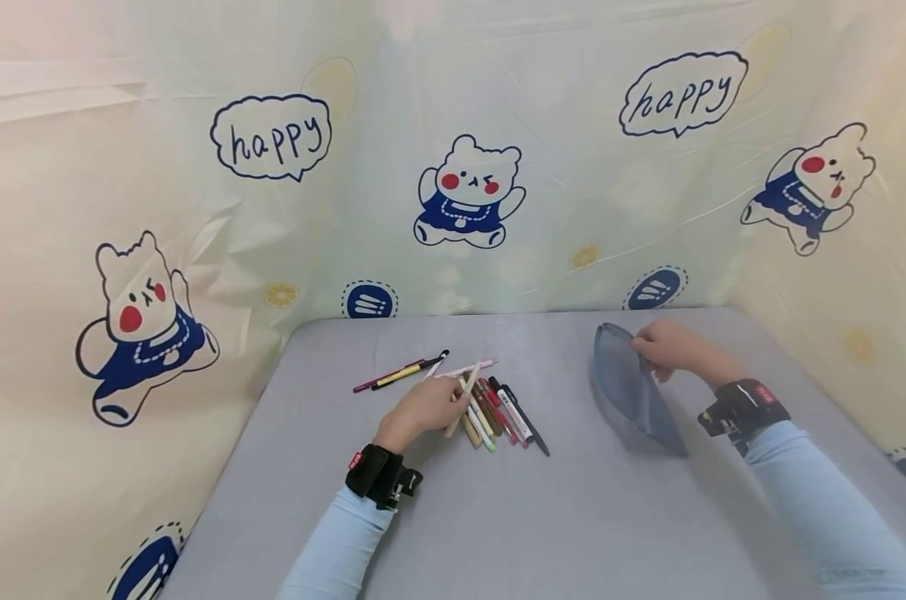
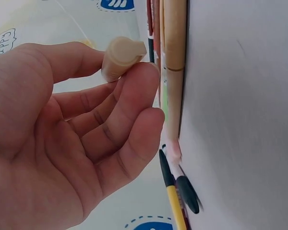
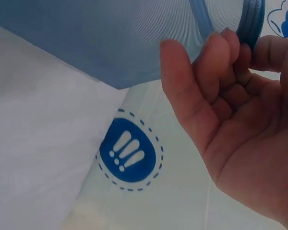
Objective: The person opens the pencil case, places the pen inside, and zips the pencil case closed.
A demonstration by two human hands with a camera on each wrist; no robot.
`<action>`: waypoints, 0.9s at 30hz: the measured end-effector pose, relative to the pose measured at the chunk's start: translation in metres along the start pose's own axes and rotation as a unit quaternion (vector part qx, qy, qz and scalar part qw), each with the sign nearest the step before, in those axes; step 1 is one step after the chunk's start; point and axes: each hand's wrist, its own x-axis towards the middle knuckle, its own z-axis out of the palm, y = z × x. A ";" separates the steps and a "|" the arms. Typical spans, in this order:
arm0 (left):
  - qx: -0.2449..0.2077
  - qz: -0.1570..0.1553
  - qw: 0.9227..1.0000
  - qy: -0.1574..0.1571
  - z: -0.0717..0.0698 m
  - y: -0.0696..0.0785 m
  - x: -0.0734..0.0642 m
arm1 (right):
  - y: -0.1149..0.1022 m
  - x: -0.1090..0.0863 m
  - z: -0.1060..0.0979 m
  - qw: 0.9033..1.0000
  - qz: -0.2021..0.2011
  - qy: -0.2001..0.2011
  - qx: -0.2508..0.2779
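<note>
Between its thumb and fingers my left hand (image 1: 422,410) pinches a beige pen (image 1: 473,378), which slants upward over the pile. The left wrist view shows one end of that pen (image 2: 121,53) pointing at the camera. Beside and under this hand lies a heap of pens and markers (image 1: 507,410) in brown, red, white, green and black. At the right, my right hand (image 1: 681,350) grips the rim of a blue mesh zip pouch (image 1: 622,377), holding it up with its mouth spread. In the right wrist view the zipper edge (image 3: 252,21) runs between thumb and fingers.
Behind the left hand lie a yellow-and-black pen (image 1: 406,374) and a dark red pen (image 1: 377,379), with a pink pen (image 1: 477,367) nearby. A grey cloth covers the table (image 1: 573,517). A printed curtain (image 1: 558,192) hangs behind and at the sides.
</note>
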 end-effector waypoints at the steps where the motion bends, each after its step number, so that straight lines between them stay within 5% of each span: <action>1: 0.000 0.000 1.000 0.001 0.000 0.001 0.000 | -0.002 0.001 0.003 1.000 0.001 0.000 0.013; 10: -0.036 -0.003 0.999 0.002 0.003 0.010 0.004 | -0.002 0.011 0.026 0.991 -0.010 0.009 0.131; 20: -0.087 -0.040 0.995 0.030 0.010 0.019 0.019 | -0.007 0.010 0.042 0.983 0.000 0.011 0.184; 27: -0.150 -0.055 0.987 0.018 0.013 0.024 0.030 | -0.006 0.012 0.049 0.972 -0.021 0.016 0.232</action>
